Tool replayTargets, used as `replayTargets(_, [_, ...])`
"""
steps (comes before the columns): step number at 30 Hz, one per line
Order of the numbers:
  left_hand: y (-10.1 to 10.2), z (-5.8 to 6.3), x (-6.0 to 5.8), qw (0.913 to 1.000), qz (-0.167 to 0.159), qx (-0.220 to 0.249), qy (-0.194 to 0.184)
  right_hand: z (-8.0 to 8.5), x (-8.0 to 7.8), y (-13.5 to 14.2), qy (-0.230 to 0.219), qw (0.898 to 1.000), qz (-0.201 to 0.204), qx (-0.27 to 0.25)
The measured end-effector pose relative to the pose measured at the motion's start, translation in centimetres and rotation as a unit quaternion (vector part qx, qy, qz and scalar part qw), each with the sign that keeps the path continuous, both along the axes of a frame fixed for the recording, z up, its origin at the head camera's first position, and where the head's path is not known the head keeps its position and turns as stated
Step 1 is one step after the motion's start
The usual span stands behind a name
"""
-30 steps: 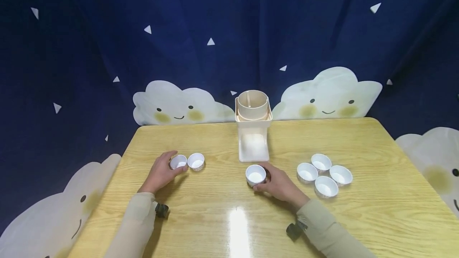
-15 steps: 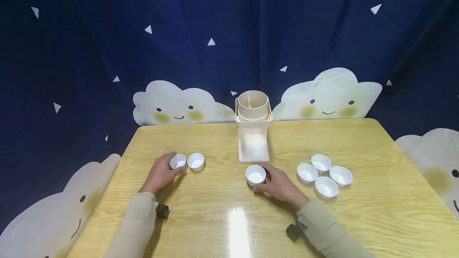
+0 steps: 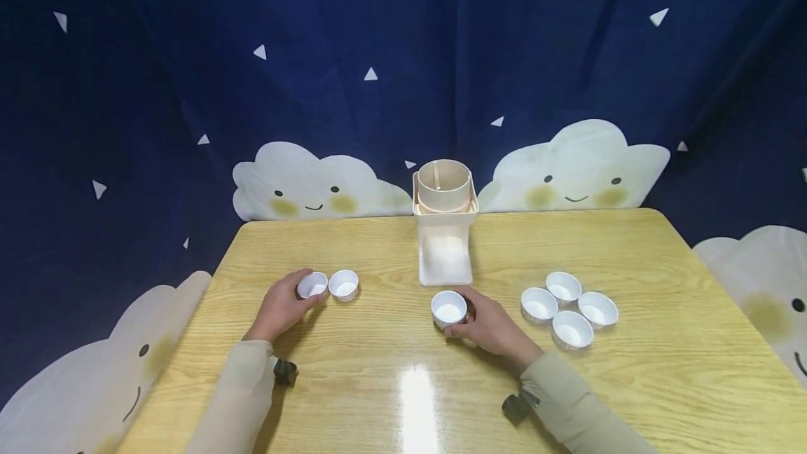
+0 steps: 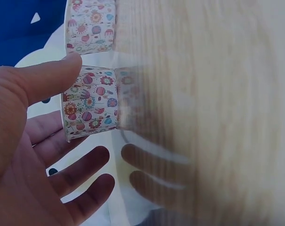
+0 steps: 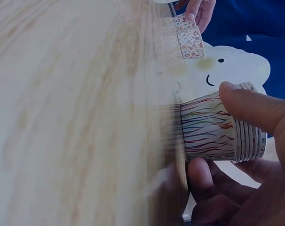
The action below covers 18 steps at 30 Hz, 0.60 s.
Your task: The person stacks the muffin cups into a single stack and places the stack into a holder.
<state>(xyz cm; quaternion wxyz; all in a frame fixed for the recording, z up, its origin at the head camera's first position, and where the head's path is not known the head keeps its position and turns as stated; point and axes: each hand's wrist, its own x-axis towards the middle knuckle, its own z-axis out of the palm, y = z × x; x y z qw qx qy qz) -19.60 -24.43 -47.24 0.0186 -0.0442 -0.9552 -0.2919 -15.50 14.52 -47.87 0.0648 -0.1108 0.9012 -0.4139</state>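
On the left of the table, my left hand (image 3: 280, 308) pinches a small paper cup (image 4: 94, 101) with a floral print, between thumb and fingers. A second floral paper cup (image 3: 343, 286) stands upright close beside it, on the right. My right hand (image 3: 494, 328) grips a stack of paper cups (image 5: 209, 128) near the middle of the table. Coloured wavy lines run over the outermost cup, and several rims show at the stack's top. Both held items are upright with their white insides facing up. Part of each is hidden by the fingers.
A cream dispenser-like stand (image 3: 444, 251) with a round top stands behind the stack, at the table's back edge. Several white cups (image 3: 572, 330) are grouped on the right of the wooden table (image 3: 353, 384). A dark blue curtain (image 3: 403, 33) with clouds hangs behind.
The cup in my left hand has shifted very slightly left. My right hand and its stack of paper cups have stayed in place.
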Motion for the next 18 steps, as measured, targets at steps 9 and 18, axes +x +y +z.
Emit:
replayTargets(9, [-0.09,0.03,-0.14,1.0000,0.002,0.000,-0.003,0.00,0.04,-0.06,-0.002,1.000,-0.006,-0.001])
replayTargets(18, [-0.45,0.43,0.19,0.9999,0.013,0.010,0.002,0.12,0.06,-0.13,-0.001,1.000,-0.003,-0.002])
